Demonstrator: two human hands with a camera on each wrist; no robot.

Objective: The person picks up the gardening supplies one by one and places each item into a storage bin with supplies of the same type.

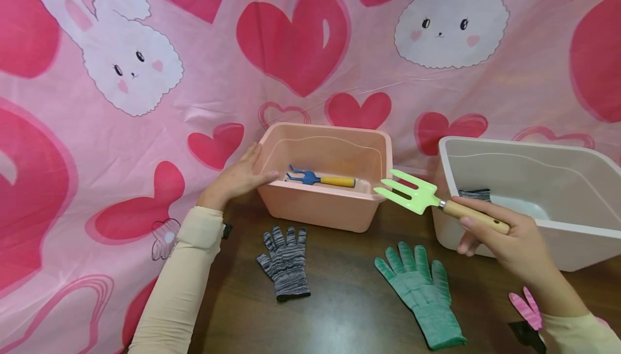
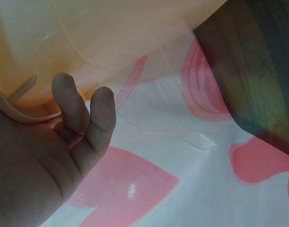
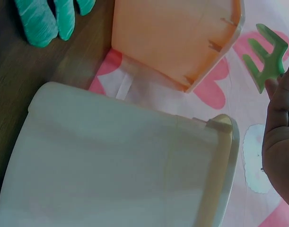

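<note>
Head view: the right hand (image 1: 514, 235) grips a garden fork (image 1: 427, 199) by its pale wooden handle (image 1: 473, 215); the lime-green, three-tined head (image 1: 414, 195) extends between the white bin (image 1: 572, 241) and the peach bin (image 1: 315, 203), whose left rim the left hand (image 1: 240, 177) grips

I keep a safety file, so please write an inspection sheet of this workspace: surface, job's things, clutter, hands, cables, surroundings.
Surface: brown table, shiny.
Job's things: green fork; blue rake lying in peach bin; grey bin holding striped item, partly hidden.
Clutter: striped glove and green glove, apart on the table.
Hands: left hand holds the peach bin's rim; right hand holds the green fork's wooden handle.
Cables: nothing seen.
Surroundings: pink cloth with hearts and rabbits.
</note>
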